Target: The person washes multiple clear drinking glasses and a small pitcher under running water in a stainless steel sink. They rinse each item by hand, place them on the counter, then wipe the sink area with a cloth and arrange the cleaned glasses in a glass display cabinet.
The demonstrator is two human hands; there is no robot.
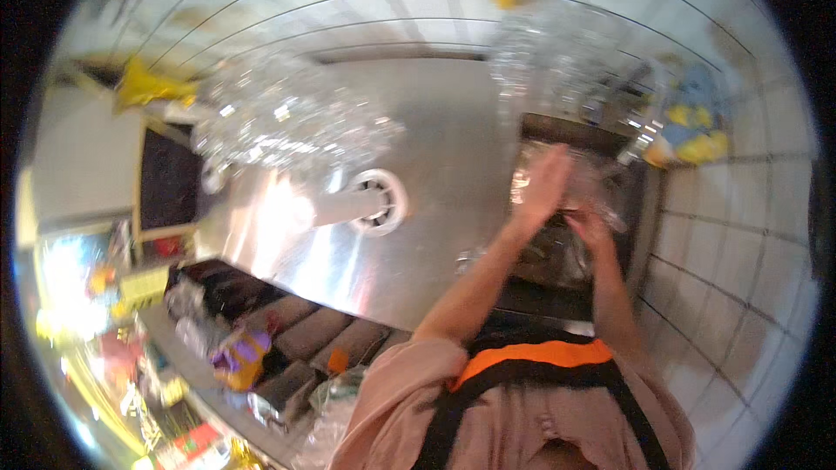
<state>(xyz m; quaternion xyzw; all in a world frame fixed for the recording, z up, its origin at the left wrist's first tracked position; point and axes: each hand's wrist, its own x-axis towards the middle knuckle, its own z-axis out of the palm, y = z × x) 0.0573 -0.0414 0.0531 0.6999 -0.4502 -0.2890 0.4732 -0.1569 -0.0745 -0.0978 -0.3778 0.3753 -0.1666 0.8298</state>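
Both of my hands are over a dark sink basin [569, 127] at the right, among clear, shiny plastic or glass pieces [520, 186]. My left hand [547, 183] lies over them, its fingers extended; blur hides whether it grips one. Lower and to the right, my right hand [590, 225] is beside or on a clear piece [610, 212]. Whether it is closed on that piece cannot be told. More clear pieces lie in the basin below my hands.
A metal counter [444, 209] stretches left, bearing a heap of clear containers [294, 124] and a white cylinder with a slotted round end [377, 202]. Another clear pile [555, 59] stands behind the basin. A faucet [643, 134] and a tiled wall [712, 261] bound the right side.
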